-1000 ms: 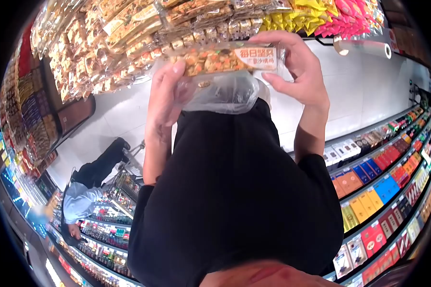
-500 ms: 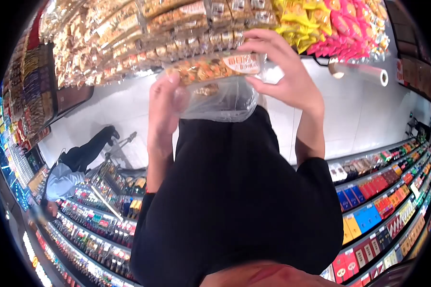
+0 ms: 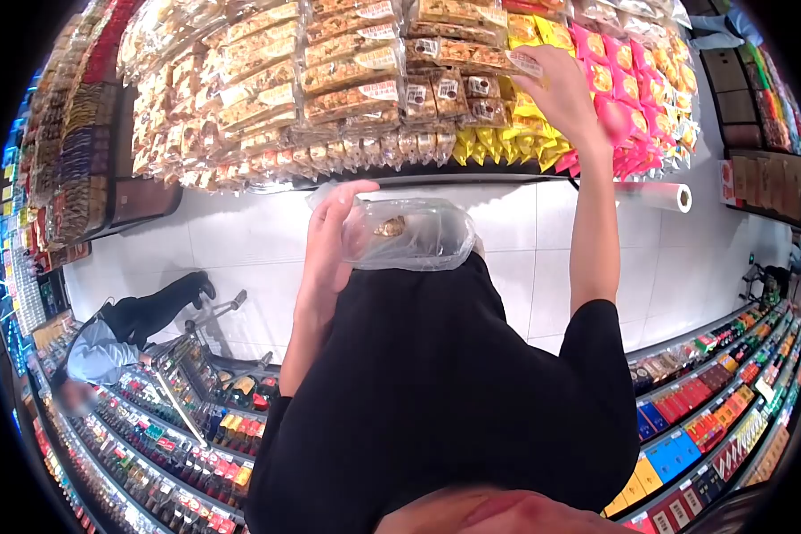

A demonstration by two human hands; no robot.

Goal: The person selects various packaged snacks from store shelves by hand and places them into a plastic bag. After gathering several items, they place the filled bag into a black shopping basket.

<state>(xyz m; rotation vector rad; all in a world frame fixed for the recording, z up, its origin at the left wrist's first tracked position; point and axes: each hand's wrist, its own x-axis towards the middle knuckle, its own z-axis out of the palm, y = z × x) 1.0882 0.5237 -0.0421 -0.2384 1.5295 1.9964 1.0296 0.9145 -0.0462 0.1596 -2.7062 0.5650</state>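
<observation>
My left hand (image 3: pixel 331 233) is closed on the edge of a clear plastic bag (image 3: pixel 436 245), which hangs open in front of my body. Inside it lies a small brown wrapped snack (image 3: pixel 390 227). My right hand (image 3: pixel 562 96) is stretched out over the display, its fingers closed around the right, labelled end of a nut snack bar (image 3: pixel 467 56) in clear wrapping. That bar lies level over the other packs. Below and left of it are small wrapped squares (image 3: pixel 434 98) and rows of similar bars (image 3: pixel 351 100). Yellow packets (image 3: pixel 529 116) sit under my right wrist.
Pink packets (image 3: pixel 627 84) fill the display's right part. A plastic bag roll (image 3: pixel 659 196) sticks out below it. At the left, a person (image 3: pixel 107 343) stands by a shopping cart (image 3: pixel 187 383). Shelves of boxed goods (image 3: pixel 676 454) stand behind me at lower right.
The snack bar has gone from between both hands to the display, in my right hand. My left hand, still holding the bag, appears lower, and more of the display shows.
</observation>
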